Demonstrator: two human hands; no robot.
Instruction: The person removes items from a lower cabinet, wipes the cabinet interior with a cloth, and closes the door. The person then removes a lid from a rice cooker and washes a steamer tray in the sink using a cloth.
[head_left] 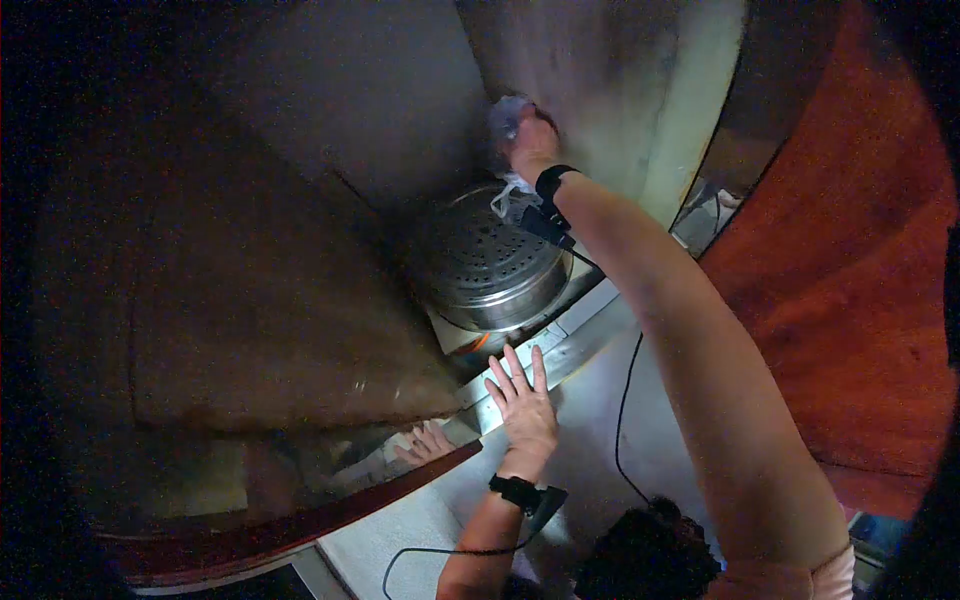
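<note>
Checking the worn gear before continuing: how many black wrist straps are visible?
2: one black strap just behind the right hand, above the round, perforated silver metal steamer; another black strap just behind the left hand, lower down. The dark edges could hide more.

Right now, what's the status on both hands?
Right hand on crumpled bluish wad, material unclear. Left hand open at metal ledge. Perforated steamer pot near right hand.

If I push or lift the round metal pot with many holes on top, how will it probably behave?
The round metal pot should stay stiff, as its wall looks like metal, not soft material. Its smooth, shiny side may feel slippery to the fingers. It looks wide for its height, so a low push would more likely slide it than tip it.
</note>
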